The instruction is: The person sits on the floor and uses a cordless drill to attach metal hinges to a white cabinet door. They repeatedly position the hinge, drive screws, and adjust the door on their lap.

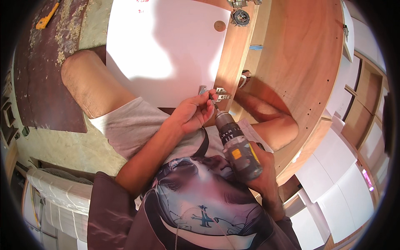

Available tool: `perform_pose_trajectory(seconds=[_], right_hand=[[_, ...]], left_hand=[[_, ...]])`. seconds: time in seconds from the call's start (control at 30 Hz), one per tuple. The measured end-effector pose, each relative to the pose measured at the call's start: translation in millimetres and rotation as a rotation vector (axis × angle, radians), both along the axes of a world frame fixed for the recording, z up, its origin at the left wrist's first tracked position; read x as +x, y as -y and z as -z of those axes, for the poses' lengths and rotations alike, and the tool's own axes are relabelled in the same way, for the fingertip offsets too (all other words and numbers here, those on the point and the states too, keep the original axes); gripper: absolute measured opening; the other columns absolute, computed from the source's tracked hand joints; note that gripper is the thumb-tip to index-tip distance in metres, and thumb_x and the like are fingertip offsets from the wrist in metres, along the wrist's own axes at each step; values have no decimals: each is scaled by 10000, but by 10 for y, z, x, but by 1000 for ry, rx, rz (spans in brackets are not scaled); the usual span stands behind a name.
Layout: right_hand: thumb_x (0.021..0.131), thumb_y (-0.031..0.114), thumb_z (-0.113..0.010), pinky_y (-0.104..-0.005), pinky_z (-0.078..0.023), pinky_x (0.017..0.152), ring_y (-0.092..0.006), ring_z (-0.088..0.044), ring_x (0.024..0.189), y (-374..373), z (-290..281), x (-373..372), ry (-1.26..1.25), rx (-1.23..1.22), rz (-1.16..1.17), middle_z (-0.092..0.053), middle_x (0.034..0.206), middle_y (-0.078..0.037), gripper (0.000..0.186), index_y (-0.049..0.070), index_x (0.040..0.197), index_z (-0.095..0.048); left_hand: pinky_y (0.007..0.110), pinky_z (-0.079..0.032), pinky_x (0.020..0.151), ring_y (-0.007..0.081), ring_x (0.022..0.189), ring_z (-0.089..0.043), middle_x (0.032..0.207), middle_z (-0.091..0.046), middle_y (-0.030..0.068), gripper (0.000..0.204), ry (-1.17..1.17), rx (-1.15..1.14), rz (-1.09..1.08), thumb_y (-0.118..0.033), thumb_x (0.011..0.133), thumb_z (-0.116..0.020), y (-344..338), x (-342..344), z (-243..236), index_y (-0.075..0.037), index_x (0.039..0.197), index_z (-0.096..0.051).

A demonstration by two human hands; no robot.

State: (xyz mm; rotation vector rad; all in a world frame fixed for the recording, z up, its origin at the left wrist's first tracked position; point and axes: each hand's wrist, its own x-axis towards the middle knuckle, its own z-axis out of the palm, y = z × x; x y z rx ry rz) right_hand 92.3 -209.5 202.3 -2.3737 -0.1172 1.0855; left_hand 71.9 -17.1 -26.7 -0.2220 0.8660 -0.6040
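"Over at the far left, what's lying there?"

"A yellow-handled tool (46,17) on a flat, dark-brown board (46,83). Then a broad, smooth white panel (183,50), partly in shadow."

"And the left hand (193,112)?"

"Thumb and forefinger are together near the tip of a slim metal bit (216,105) — what they pinch is too small to tell. Just beside those fingertips is a silvery metal hinge (223,95)."

"Where's the drill?"

"Right of that hand, in front of the shirt: a grey-and-black cordless drill (233,139) with an orange-yellow patch, its bit aimed at the fingertips. The right hand (266,166) is clasped round its grip, though some fingers are hidden."

"Farther right?"

"A wide, reddish-brown wooden panel (304,54) — dotted with small dark holes."
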Motion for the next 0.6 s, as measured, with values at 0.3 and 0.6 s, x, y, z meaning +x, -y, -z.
perform_pose_trajectory(seconds=[0.3, 0.6], right_hand=[[793, 298, -940, -458, -600, 777, -422, -781, 896, -147, 148, 132, -90, -49, 50, -776, 955, -212, 564, 23, 1215, -686], [782, 221, -927, -418, -604, 771, -409, -788, 872, -197, 122, 304, -161, -73, 95, -784, 938, -204, 535, 21, 1215, -686]], left_hand=[[179, -640, 729, 55, 774, -667, 1085, -743, 47, 207, -152, 98, 8, -46, 1121, -580, 67, 44, 31, 11, 1295, -676], [178, -631, 717, 28, 802, -687, 1095, -773, 22, 195, -234, 97, -11, -132, 1147, -582, 71, 101, -96, -39, 1287, -681]])
